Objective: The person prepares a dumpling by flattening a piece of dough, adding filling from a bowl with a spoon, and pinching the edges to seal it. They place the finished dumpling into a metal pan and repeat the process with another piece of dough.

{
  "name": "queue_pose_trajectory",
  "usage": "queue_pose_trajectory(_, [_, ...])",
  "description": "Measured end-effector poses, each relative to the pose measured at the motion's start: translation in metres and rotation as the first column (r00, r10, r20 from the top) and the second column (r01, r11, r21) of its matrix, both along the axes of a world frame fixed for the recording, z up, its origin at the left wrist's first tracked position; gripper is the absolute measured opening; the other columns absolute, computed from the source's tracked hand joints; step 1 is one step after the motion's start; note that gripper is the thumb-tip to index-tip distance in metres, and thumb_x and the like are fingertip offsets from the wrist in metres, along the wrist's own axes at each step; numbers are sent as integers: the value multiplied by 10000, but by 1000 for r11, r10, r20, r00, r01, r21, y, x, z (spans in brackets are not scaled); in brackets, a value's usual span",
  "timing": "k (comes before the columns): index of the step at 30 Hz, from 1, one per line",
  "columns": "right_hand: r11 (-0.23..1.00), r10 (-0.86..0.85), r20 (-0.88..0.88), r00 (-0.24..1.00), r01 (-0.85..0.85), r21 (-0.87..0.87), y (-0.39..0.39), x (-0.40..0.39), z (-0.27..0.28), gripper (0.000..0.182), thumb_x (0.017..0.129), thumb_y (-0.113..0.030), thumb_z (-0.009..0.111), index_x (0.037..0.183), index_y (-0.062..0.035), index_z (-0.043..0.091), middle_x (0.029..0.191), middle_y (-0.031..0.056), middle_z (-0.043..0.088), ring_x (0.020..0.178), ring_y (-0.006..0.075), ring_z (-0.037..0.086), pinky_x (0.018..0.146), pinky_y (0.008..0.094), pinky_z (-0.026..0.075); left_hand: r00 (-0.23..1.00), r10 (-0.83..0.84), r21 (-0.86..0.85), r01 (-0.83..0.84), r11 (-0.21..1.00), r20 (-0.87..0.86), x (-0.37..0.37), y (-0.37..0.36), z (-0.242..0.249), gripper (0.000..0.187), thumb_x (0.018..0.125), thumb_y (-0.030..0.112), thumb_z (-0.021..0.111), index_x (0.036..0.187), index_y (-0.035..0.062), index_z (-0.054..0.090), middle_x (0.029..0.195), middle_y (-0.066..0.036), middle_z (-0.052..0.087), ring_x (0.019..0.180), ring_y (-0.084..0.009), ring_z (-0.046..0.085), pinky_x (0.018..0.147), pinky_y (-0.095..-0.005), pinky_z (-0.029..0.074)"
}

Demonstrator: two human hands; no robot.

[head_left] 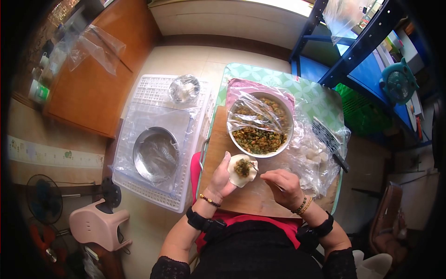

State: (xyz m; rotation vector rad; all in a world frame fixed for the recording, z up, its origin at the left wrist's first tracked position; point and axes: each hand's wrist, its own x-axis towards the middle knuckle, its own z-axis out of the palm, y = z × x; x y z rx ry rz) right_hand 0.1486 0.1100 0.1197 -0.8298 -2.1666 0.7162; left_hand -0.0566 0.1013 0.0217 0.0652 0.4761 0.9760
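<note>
Left hand [222, 180] holds filled wrapper [242, 169]; bowl [259, 148] at its one o'clock. Right hand [284, 187], four o'clock, pinched closed, perhaps on thin utensil [280, 188]. Ten o'clock: bottle [34, 87], green label [42, 94] too small to read.

Just below the frame's centre, a hand could pass over the wooden board [253, 202] between the left hand [221, 179] and right hand [285, 187]. Above centre, the bowl [268, 155] blocks passage; right of centre, crumpled plastic [318, 174] and a black-handled tool [328, 139] obstruct.
</note>
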Motion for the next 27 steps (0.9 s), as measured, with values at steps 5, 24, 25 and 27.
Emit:
queue_pose_trajectory(5, [1000, -8, -33, 999, 8, -24, -4, -1, 12, 223, 777, 41, 692, 983, -35, 651, 861, 121, 671, 749, 273, 658, 653, 343, 525, 999, -1, 31, -1, 1000, 42, -3, -5, -3, 721, 1017, 530, 167, 1333, -65, 425, 1310, -233, 523, 1194, -357, 539, 1037, -451, 438])
queue_pose_trajectory(24, [980, -196, 341, 919, 169, 107, 23, 20, -28, 243, 796, 21, 604, 1031, -41, 615, 829, 112, 612, 738, 281, 604, 681, 369, 490, 999, -35, -1, 35, 999, 19, -4, -37, 25, 704, 1019, 526, 177, 1353, -40, 429, 1311, -203, 535, 1194, -338, 544, 1030, -454, 438])
queue_pose_trajectory(25, [964, -264, 305, 915, 242, 110, 16, 23, -21, 275, 801, 28, 600, 1069, -34, 610, 832, 109, 606, 704, 257, 602, 653, 349, 491, 998, -41, 13, 41, 999, 39, -4, -40, 24, 704, 1019, 527, 177, 1354, -38, 430, 1317, -202, 532, 1199, -338, 541, 1034, -455, 434])
queue_pose_trajectory(27, [952, -304, 204, 931, 290, 95, -4, 35, -9, 321, 802, 33, 587, 1117, -28, 595, 809, 110, 598, 686, 260, 599, 634, 349, 489, 999, -48, -3, 48, 999, -2, -3, -46, 29, 704, 1018, 528, 178, 1354, -36, 430, 1325, -202, 527, 1205, -339, 538, 1039, -457, 431])
